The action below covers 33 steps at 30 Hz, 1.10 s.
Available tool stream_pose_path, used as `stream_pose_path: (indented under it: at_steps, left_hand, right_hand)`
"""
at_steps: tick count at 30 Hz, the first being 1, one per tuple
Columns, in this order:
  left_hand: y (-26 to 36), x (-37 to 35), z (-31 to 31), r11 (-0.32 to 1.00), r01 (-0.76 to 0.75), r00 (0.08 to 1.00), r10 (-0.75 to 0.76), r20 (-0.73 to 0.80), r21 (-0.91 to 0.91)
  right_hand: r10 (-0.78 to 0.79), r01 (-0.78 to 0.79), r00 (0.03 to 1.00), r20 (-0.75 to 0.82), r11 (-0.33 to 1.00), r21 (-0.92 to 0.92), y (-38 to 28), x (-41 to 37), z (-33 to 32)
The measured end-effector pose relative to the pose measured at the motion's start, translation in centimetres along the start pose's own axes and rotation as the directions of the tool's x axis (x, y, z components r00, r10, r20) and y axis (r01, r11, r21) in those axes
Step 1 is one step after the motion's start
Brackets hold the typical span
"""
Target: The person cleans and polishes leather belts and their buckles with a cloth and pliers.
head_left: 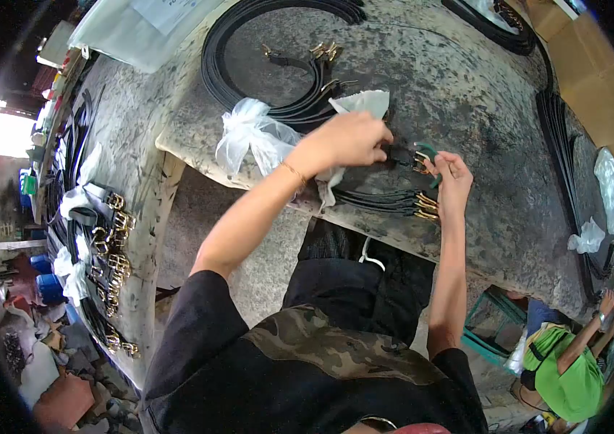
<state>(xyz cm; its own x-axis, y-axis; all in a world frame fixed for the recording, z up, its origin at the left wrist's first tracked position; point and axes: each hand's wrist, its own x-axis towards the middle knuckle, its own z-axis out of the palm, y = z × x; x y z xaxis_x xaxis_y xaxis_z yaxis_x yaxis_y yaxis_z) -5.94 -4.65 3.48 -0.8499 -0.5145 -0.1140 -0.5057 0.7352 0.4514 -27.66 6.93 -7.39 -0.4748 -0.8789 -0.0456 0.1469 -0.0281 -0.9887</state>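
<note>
My left hand (356, 139) is closed, its fingertips pinching a black belt (399, 155) near its buckle end. A gold buckle (420, 160) lies between my two hands. On the other side of it, my right hand (454, 179) is closed around a tool with curved green handles (427, 150); its jaws are too small to make out. Just below my hands, a bundle of black belts (375, 202) with gold buckles (426, 206) lies along the table's near edge. A piece of white cloth (362, 103) is behind my left hand.
Coiled black belts (214, 61) and a tied clear plastic bag (250, 134) lie on the stained table (495, 195). More belts with gold buckles (113, 271) hang over the left table. Straps (559, 145) run along the right. A person in green (571, 372) works at lower right.
</note>
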Motion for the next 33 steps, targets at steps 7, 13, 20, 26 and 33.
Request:
stream_pose_path:
  at_steps: [7, 13, 20, 26, 33]
  left_hand:
    - [0.8, -5.1, 5.4, 0.976, 0.029, 0.87, 0.082, -0.485, 0.218]
    - [-0.3, -6.1, 4.5, 0.973, 0.223, 0.912, -0.189, -0.363, 0.054]
    - [1.2, -0.4, 8.8, 0.994, -0.054, 0.937, 0.082, -0.34, 0.092]
    - [1.2, -0.4, 9.8, 0.98, 0.018, 0.902, 0.071, -0.426, 0.201]
    - [0.4, -2.0, 9.7, 0.965, -0.165, 0.883, 0.237, -0.406, 0.203]
  right_hand:
    - [0.037, -0.036, 0.999, 0.001, 0.99, 0.133, -0.5, 0.1, -0.2]
    - [0.106, -0.097, 0.992, -0.063, 0.988, 0.123, -0.1, 0.5, 0.0]
    - [0.143, -0.115, 0.989, -0.043, 0.911, 0.396, -1.1, 0.3, -0.7]
    - [0.126, -0.112, 0.992, 0.004, 0.863, 0.493, -0.5, 0.5, -1.3]
    - [0.152, -0.125, 0.988, -0.014, 0.862, 0.491, -0.7, 0.7, -1.0]
